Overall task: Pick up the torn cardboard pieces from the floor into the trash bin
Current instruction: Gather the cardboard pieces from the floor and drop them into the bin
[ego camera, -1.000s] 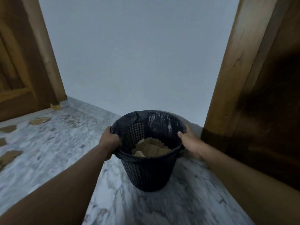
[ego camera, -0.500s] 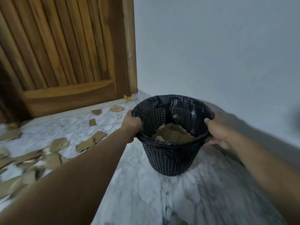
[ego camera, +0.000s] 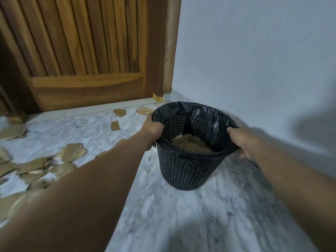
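A black mesh trash bin (ego camera: 187,171) lined with a black plastic bag stands or hangs just over the marble floor at centre right. My left hand (ego camera: 151,130) grips its left rim and my right hand (ego camera: 240,140) grips its right rim. Brown cardboard pieces in the bin (ego camera: 190,145) cover its bottom. Several torn cardboard pieces (ego camera: 71,151) lie scattered on the floor to the left, with smaller ones (ego camera: 115,125) near the door. My left forearm hides part of the floor.
A slatted wooden door (ego camera: 87,51) and its frame close off the back left. A pale blue wall (ego camera: 254,60) runs behind and to the right of the bin. Grey-white marble floor (ego camera: 181,215) spreads in front.
The view has swung left with the bin held in both hands: the wooden door and the cardboard scattered on the floor have come into view. The right-hand wooden frame is gone.
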`<state>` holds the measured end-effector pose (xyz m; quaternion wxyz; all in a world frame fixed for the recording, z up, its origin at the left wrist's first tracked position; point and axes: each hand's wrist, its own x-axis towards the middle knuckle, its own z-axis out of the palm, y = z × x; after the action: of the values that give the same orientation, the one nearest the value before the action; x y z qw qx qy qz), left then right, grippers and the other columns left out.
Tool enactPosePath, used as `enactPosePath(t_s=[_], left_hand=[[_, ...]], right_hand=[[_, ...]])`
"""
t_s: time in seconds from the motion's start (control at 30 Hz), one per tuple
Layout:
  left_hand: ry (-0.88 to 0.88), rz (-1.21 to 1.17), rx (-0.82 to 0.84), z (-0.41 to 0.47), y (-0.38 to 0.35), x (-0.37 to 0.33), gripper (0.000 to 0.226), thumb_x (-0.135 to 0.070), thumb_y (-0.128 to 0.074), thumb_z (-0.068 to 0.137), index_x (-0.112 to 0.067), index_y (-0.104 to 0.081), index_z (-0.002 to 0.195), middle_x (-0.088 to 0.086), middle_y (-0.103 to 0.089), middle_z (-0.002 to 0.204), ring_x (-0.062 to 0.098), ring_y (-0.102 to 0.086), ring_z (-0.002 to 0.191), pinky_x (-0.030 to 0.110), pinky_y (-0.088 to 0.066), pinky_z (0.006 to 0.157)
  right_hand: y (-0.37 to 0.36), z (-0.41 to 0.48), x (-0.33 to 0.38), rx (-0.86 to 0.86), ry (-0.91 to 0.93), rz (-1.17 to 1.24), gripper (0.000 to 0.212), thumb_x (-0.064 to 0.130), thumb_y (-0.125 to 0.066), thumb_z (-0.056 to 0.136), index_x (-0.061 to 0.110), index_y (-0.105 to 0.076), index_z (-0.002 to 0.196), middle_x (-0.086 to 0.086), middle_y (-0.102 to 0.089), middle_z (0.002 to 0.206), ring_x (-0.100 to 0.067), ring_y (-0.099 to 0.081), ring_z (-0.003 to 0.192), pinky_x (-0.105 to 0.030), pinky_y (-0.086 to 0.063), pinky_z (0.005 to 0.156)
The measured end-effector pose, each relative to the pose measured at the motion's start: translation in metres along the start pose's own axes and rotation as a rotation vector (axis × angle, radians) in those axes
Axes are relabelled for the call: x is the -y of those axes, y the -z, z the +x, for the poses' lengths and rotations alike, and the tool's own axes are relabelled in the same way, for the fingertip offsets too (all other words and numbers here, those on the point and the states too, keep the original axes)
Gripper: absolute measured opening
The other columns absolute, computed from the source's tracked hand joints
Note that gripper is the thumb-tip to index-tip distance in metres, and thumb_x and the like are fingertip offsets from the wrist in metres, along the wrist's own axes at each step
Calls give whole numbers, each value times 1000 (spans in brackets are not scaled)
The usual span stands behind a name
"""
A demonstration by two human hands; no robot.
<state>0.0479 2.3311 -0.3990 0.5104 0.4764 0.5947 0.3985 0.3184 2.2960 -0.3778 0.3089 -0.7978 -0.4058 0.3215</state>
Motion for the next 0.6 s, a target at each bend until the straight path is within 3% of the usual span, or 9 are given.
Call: enactPosePath(t_s=[0.03,0.1,0.2,0.37,0.5,0.6], left_hand=[[27,9,11,-1,1,-2,65,-18,-44,104,-30,-11,159,17,-45,149,45,-56,119,45,-51,70],[84,-14,31,-1,12,-2,68,-36,-45,106,-28,-7,161,9,-27,163,43,-37,141,56,-45,96],[47,44,-28,2,51,4,67,-48,-41,105,-24,-14,161,5,-18,167,36,-25,150,52,-29,118],[-15,328,-142,-2,140,28,62,-46,-38,106,-16,-25,159,13,-29,162,36,-30,147,41,-28,118],[-13,490,-287,0,204,86,64,-50,-37,104,-19,-25,159,21,-43,153,40,-41,139,46,-35,112],[26,630,-322,1,232,148,79,-67,-41,95,-29,-16,160,20,-33,159,41,-23,149,55,-25,117]], right_hand=[[2,-4,9,-44,9,-102,58,37,-42,105,2,-35,150,-15,-49,140,-38,-54,115,-48,-52,90],[2,-15,29,-119,75,-242,66,43,-42,104,5,-25,155,-18,-44,149,-37,-51,123,-40,-43,95],[-15,-38,65,-121,204,-305,67,43,-43,104,13,-18,158,-17,-35,157,-40,-40,139,-46,-38,111],[-91,-77,129,-149,489,-380,59,39,-46,102,16,-28,154,-17,-40,151,-39,-40,138,-55,-38,111],[-187,-92,155,-98,708,-411,59,36,-47,102,15,-28,154,-14,-37,152,-36,-37,139,-54,-40,108],[-252,-98,143,-72,854,-406,57,38,-47,101,17,-30,152,-11,-34,154,-33,-38,139,-52,-45,103]])
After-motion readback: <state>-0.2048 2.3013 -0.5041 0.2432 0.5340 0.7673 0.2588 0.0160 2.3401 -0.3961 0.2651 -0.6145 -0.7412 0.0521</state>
